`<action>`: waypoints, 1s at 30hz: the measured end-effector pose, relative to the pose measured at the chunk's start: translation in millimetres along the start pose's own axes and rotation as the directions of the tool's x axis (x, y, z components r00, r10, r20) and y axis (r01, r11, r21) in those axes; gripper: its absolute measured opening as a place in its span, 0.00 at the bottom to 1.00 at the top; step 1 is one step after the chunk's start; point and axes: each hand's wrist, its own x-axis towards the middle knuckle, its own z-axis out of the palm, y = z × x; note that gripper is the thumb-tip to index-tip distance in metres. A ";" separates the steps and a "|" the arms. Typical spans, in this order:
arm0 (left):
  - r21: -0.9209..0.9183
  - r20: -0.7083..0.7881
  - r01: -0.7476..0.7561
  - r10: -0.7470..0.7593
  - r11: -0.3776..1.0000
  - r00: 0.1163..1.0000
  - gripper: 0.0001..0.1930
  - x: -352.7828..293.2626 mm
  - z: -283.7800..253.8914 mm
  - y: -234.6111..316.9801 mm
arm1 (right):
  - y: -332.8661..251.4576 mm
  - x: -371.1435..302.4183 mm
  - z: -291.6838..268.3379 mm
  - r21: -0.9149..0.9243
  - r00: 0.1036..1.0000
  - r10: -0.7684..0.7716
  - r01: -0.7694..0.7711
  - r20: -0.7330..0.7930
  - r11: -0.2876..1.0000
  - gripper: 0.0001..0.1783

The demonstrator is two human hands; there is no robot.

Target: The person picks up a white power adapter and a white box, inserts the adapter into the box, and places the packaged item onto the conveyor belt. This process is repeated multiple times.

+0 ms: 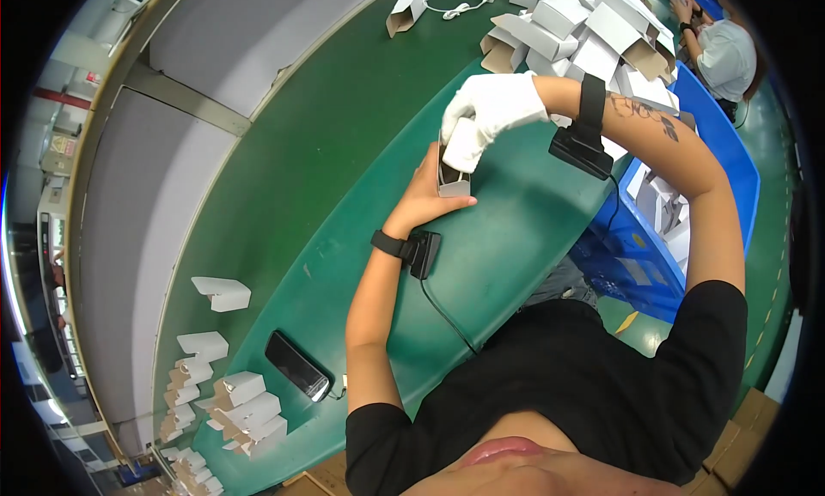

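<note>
Over the green mat, my bare left hand is closed around a small cardboard box, white outside, with its open end facing me. The thumb lies along the box's near edge. My right hand wears a white glove and bends down over the same box from the far side. Its curled fingers are at the opening, partly inside. A dark interior or dark item shows beside them; which one I cannot tell. Whatever those gloved fingertips pinch is hidden.
White boxes are heaped at the far right. A blue crate with white pieces stands to my right. Opened boxes and a black phone-like device lie near left. A white cable lies far back. Cords trail from both wrist devices.
</note>
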 end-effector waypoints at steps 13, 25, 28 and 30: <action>0.049 0.038 -0.098 0.096 0.994 0.995 0.47 5.5 0.7 2.1 | -20.7 -4.2 47.6 -0.474 0.994 -0.002 -0.049 -0.105 0.879 0.14; -0.046 -0.039 -0.108 0.106 0.993 0.994 0.46 10.5 -0.7 -7.4 | -6.0 24.4 44.7 -0.690 0.998 0.059 -0.061 -0.028 0.721 0.11; -0.039 -0.056 -0.111 0.109 0.993 0.992 0.46 5.6 -5.0 -6.1 | -11.2 39.3 33.9 -0.667 0.975 0.165 -0.023 0.150 0.744 0.11; -0.019 -0.328 -0.143 0.129 0.990 0.936 0.45 11.7 -18.0 -6.1 | -18.4 41.8 -0.2 -0.508 0.993 -0.111 0.113 0.033 0.854 0.14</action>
